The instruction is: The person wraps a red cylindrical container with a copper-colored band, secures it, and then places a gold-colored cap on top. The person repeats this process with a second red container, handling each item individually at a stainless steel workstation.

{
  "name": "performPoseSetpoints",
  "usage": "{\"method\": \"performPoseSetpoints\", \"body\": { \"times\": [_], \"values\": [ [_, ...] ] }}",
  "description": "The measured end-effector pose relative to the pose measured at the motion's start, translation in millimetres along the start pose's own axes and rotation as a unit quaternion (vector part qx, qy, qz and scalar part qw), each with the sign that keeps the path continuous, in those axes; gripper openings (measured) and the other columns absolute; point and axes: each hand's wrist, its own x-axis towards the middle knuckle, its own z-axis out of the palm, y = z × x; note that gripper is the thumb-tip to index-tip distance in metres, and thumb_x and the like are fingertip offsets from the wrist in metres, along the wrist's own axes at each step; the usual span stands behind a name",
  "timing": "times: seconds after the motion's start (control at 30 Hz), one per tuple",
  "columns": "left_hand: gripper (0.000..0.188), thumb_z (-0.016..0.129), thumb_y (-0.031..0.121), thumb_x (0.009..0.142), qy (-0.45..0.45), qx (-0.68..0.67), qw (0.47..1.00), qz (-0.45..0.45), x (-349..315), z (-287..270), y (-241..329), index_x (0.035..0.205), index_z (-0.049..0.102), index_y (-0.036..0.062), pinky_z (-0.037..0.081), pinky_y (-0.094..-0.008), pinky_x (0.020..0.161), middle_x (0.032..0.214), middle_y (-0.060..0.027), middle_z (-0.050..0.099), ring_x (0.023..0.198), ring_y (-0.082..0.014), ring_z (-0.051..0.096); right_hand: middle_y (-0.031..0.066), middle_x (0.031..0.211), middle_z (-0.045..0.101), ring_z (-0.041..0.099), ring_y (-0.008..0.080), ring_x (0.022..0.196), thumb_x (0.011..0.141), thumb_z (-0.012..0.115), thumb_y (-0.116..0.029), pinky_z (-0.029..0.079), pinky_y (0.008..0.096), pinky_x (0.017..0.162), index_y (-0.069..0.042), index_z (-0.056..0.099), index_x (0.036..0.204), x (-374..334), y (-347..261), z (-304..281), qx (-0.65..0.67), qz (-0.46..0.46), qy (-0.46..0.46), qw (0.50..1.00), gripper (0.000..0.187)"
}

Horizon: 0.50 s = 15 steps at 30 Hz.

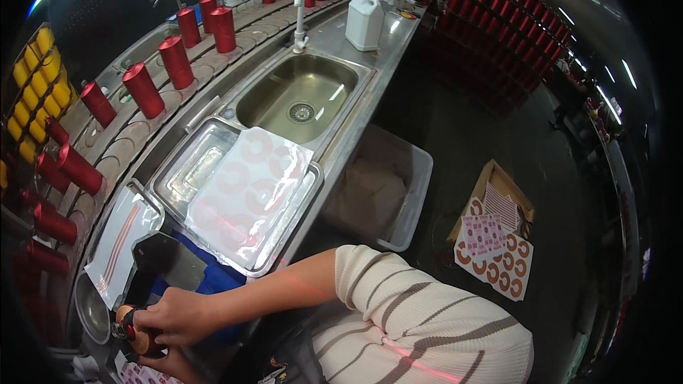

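Observation:
At the lower left, a dark red bottle point(145, 343) with tan patches lies tilted, its neck toward the left. My right hand point(181, 315) is closed over its upper side, fingers pressed on the surface. Below, my left hand point(174, 365) grips the same bottle, though the lower edge cuts much of it off. Beside them stands a grey metal box point(167, 267) by a blue cloth point(217, 277). A white sheet with red-brown stripes point(122, 245) lies just beyond, next to a metal bowl point(91, 309). A pink-patterned sheet point(146, 375) shows under the left hand.
Red bottles point(142, 90) stand along a curved conveyor point(128, 139). A steel tray point(178, 167) carries a transfer sheet of ring shapes point(249, 188); beyond are a sink point(245, 103) and a white jug point(363, 23). A plastic bin point(420, 195) and an open carton point(509, 192) are lower right.

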Motion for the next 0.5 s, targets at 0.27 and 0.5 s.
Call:
{"method": "performPoseSetpoints", "body": {
  "times": [0.27, 0.5],
  "values": [
    [0.098, 0.090, 0.017, 0.069, -0.130, -0.141, 0.978, -0.084, 7.3, -21.7, -8.0, 0.146, 0.032, 0.0008, 0.042, -0.0390, 0.108, 0.140, -0.0177, 0.049, 0.127, -0.0276, 0.054, 0.0118, 0.089, 0.066, 0.065, 0.0374, 0.081, 0.069, 0.081, -0.028, 0.050, 0.0437, 0.065, -0.010, 0.051, 0.112, 6.0, 26.6, -0.5, -0.015, -0.028, -0.070, 0.997, 0.056],
    [0.108, 0.085, 0.021, 0.061, -0.262, -0.210, 0.930, -0.149, 20.8, -53.0, -22.5, 0.149, 0.025, 0.0018, 0.032, -0.0409, 0.114, 0.139, -0.0159, 0.043, 0.130, -0.0282, 0.048, 0.0101, 0.094, 0.069, 0.067, 0.0353, 0.087, 0.056, 0.088, -0.032, 0.051, 0.0438, 0.070, -0.012, 0.053, 0.114, 31.4, 34.5, -1.3, 0.002, -0.061, -0.148, 0.987, 0.071]
  ]
}}
